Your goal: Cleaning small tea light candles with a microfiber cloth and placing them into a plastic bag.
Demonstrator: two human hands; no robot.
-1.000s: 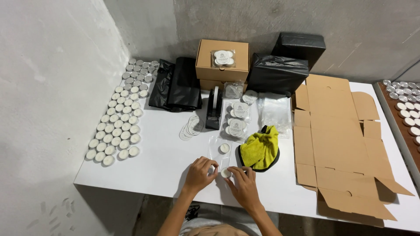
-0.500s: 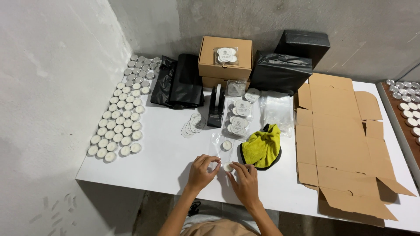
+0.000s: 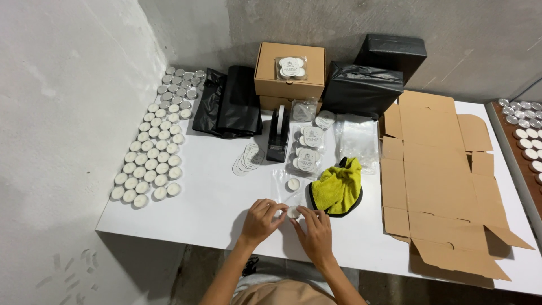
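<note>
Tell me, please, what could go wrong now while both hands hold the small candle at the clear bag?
1. The left hand and right hand pinch one tealight at the mouth of a thin clear bag; the film might tear or the candle slip out.
2. This happens close to the front table edge, so a dropped candle could roll off.
3. The yellow cloth lies beside the right hand and might be dragged along.

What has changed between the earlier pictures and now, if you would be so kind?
Very little. Both hands keep working on the same tealight at the clear bag: the left hand and right hand still pinch it from either side, fingers only slightly shifted. Nothing was picked up or let go. The second tealight in the bag, the yellow cloth, the rows of tealights and the flat cardboard stayed put.
</note>
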